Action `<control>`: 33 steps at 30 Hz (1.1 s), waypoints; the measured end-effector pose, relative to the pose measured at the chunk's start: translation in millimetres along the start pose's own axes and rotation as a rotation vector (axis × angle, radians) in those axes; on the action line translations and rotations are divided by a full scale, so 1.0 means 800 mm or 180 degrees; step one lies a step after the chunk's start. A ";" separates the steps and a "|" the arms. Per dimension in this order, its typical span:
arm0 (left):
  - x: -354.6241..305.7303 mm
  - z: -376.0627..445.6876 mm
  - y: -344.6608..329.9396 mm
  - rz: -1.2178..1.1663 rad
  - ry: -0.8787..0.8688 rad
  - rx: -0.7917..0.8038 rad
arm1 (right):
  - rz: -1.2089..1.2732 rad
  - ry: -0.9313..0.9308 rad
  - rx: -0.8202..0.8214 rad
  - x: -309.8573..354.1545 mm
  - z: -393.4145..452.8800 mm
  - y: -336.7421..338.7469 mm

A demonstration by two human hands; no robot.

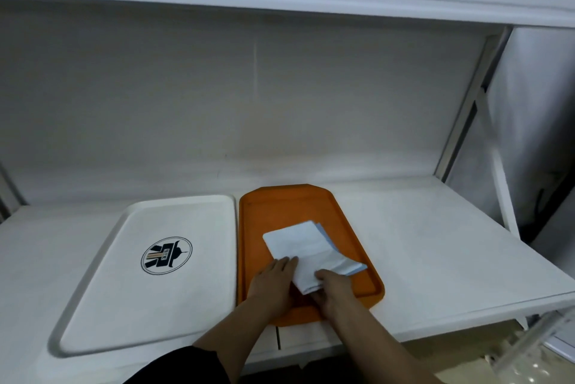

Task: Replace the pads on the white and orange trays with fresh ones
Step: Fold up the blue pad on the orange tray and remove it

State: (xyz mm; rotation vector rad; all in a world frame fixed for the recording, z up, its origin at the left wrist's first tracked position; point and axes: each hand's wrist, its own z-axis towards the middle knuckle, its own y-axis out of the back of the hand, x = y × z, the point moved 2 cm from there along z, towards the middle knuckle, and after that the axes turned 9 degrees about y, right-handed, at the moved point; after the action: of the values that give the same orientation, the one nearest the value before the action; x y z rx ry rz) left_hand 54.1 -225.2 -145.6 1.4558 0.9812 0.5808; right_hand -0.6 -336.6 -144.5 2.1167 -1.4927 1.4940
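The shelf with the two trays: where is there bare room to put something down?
Bare shelf lies right of the orange tray, and a strip runs behind both trays to the back wall. The white tray holds no pad. It is crowded on the orange tray's near half, where both hands handle the folded pad.

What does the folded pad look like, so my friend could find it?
Look at the white shelf, where two trays lie side by side. The folded pad lies on the orange tray, the right one. It is white with a blue edge, and both hands touch it.
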 end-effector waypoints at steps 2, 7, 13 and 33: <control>0.006 -0.003 0.001 -0.0058 -0.0005 -0.0121 | 0.0064 -0.0070 0.0073 -0.005 -0.008 -0.002; 0.018 -0.005 0.000 -0.0154 0.0004 -0.0400 | -0.0139 0.0079 0.0734 -0.001 -0.035 -0.003; 0.038 -0.003 -0.004 -0.0889 -0.0014 -0.0230 | -0.2196 0.0851 0.1557 0.031 -0.032 0.020; 0.063 -0.003 0.000 0.0319 -0.0558 -0.0210 | -0.5750 0.3772 0.3005 0.054 0.061 0.052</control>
State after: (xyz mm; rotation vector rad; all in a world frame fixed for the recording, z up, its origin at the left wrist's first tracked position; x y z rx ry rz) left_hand 78.5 -181.6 -155.3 1.4764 0.7491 0.5430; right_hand -1.9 -413.7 -151.1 1.0837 1.3695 1.6793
